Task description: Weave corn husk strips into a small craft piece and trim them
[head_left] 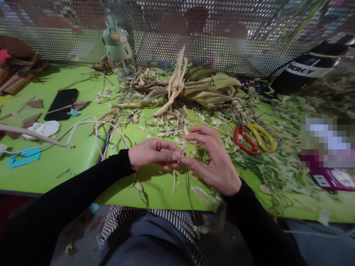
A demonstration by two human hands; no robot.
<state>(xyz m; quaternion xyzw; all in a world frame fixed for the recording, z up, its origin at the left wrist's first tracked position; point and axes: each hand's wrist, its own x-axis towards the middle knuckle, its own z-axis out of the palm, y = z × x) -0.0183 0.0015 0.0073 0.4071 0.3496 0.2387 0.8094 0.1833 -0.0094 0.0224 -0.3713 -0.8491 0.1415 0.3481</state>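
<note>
My left hand pinches a small pale strip of corn husk between thumb and fingers, low over the green table. Close on its right is my right hand, fingers spread, with the thumb tip against or just beside the strip; I cannot tell which. Beyond both hands lies a bundle of dried corn husks with a pale husk piece sticking up from it. Scissors with one red and one yellow handle rest to the right of my right hand.
Husk scraps cover much of the right side. Toward the back stand a pale green bottle and a black bottle before a perforated metal screen. A phone, white cable and blue tag lie left; a magenta packet right.
</note>
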